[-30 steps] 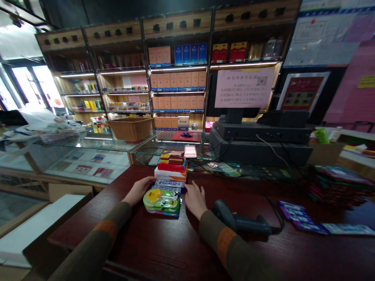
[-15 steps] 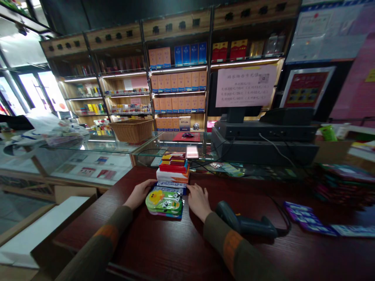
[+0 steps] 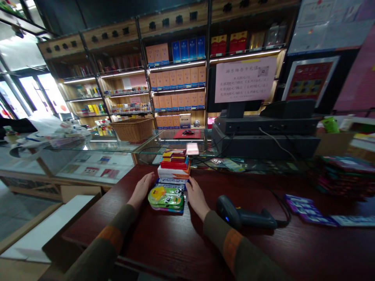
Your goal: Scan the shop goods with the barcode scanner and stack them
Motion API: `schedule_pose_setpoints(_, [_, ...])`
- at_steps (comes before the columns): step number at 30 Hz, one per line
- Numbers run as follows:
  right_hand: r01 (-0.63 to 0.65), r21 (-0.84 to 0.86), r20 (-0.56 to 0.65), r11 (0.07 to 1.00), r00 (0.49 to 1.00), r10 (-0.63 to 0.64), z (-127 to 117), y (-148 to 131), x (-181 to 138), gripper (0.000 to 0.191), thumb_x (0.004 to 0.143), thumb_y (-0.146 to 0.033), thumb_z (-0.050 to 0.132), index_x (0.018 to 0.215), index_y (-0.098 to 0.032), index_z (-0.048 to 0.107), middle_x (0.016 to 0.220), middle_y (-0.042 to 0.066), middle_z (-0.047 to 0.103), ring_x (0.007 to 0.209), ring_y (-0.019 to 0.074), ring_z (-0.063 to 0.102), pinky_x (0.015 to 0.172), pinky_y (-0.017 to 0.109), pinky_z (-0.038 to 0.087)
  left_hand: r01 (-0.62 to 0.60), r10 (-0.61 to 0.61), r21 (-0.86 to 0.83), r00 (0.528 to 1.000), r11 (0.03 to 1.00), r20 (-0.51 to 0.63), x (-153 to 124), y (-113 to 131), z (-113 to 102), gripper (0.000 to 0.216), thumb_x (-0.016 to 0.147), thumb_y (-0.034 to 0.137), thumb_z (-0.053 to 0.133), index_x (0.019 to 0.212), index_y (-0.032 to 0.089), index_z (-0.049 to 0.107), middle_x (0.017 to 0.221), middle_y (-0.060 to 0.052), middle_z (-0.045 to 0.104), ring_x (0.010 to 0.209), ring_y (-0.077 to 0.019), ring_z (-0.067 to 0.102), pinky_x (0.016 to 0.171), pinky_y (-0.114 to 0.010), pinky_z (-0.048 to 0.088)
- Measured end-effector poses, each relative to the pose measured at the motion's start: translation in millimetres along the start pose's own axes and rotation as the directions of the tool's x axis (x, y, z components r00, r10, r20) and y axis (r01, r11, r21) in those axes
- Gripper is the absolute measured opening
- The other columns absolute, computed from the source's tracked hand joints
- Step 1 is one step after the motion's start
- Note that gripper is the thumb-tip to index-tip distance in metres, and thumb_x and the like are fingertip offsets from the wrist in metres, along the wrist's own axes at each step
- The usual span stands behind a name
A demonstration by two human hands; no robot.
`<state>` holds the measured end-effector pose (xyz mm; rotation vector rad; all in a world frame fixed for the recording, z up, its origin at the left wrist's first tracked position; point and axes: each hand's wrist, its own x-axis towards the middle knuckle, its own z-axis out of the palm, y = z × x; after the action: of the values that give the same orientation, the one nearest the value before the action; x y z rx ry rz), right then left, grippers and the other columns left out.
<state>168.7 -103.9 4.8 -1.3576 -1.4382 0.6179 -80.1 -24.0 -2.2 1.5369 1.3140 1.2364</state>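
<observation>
Long dark olive sleeves (image 3: 90, 255), one orange band (image 3: 233, 246) around each forearm; plain olive cuffs (image 3: 211, 222) at the wrists

Two hands (image 3: 198, 198), one duck-printed pack (image 3: 166, 198), one scanner (image 3: 244, 215), one basket (image 3: 133, 130) and one mouse (image 3: 188, 132) are showing, one pink sign (image 3: 245, 81) is hanging on one monitor (image 3: 252, 105), and four blue boxes (image 3: 188, 49) are standing beside three orange boxes (image 3: 157, 54) on one shelf (image 3: 177, 65)

On the table (image 3: 164, 246), a packet (image 3: 166, 200) is lying between my left hand (image 3: 143, 190) and my right hand (image 3: 197, 195), a stack (image 3: 174, 168) sitting on its far side. A scanner (image 3: 249, 216) is lying to the right of my right hand. Farther off, a basket (image 3: 133, 130) is standing at left and a monitor (image 3: 249, 106) at right, before the shelves (image 3: 178, 92).
</observation>
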Motion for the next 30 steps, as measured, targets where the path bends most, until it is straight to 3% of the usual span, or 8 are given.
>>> schedule_pose_setpoints(5, [-0.090,-0.034,-0.025,0.995,0.996,0.089,5,0,0,0.053,0.100,-0.035,0.030,0.141,-0.010,0.052,0.151,0.014,0.048,0.142,0.0197,0.041,0.118,0.032,0.030,0.098,-0.093,-0.097,0.994,0.990,0.062,-12,18,10,0.075,0.096,0.066,0.027,0.143,0.012,0.047,0.154,-0.018,0.041,0.141,-0.0267,0.044,0.118,-0.043,0.037])
schedule_pose_setpoints(12, [-0.128,-0.031,-0.022,0.991,0.992,0.128,6,2,-1,0.055,0.102,-0.036,0.027,0.145,-0.008,0.049,0.154,0.014,0.044,0.145,0.0185,0.038,0.120,0.032,0.026,0.062,-0.046,-0.130,0.992,0.990,0.118,-17,35,17,0.078,0.095,0.067,0.027,0.145,0.010,0.047,0.151,-0.016,0.046,0.139,-0.0273,0.046,0.118,-0.042,0.037])
schedule_pose_setpoints(17, [-0.129,-0.012,-0.036,0.992,0.991,0.129,4,-2,-2,0.053,0.102,-0.035,0.026,0.141,-0.010,0.054,0.151,0.013,0.048,0.143,0.0183,0.041,0.119,0.032,0.029,0.071,-0.063,-0.164,0.997,0.984,0.054,-22,41,18,0.071,0.096,0.062,0.034,0.141,0.010,0.052,0.149,-0.016,0.048,0.137,-0.0286,0.049,0.117,-0.046,0.037])
schedule_pose_setpoints(23, [-0.119,0.041,-0.016,0.992,0.993,0.120,-2,-10,-9,0.056,0.102,-0.037,0.027,0.145,-0.008,0.048,0.153,0.013,0.046,0.143,0.0173,0.040,0.119,0.029,0.028,-0.087,0.087,0.028,0.996,0.996,-0.001,-29,57,21,0.074,0.090,0.068,0.040,0.131,0.011,0.062,0.129,-0.013,0.068,0.128,-0.0301,0.057,0.111,-0.046,0.041])
schedule_pose_setpoints(26, [-0.077,0.091,-0.043,0.993,0.996,0.081,-7,-19,-11,0.053,0.102,-0.037,0.030,0.144,-0.013,0.051,0.150,0.010,0.050,0.142,0.0185,0.042,0.118,0.032,0.031,-0.133,0.139,0.134,0.990,0.982,-0.035,-34,76,28,0.073,0.090,0.069,0.037,0.128,0.013,0.065,0.132,-0.011,0.067,0.129,-0.0284,0.056,0.113,-0.042,0.038])
schedule_pose_setpoints(30, [-0.028,0.163,-0.089,0.986,0.995,0.043,-21,-36,-11,0.048,0.100,-0.035,0.036,0.141,-0.019,0.055,0.144,0.008,0.057,0.137,0.0201,0.047,0.115,0.034,0.035,-0.178,0.179,0.173,0.984,0.969,0.014,-42,101,41,0.072,0.090,0.068,0.035,0.127,0.014,0.066,0.131,-0.009,0.067,0.126,-0.0267,0.058,0.113,-0.038,0.038])
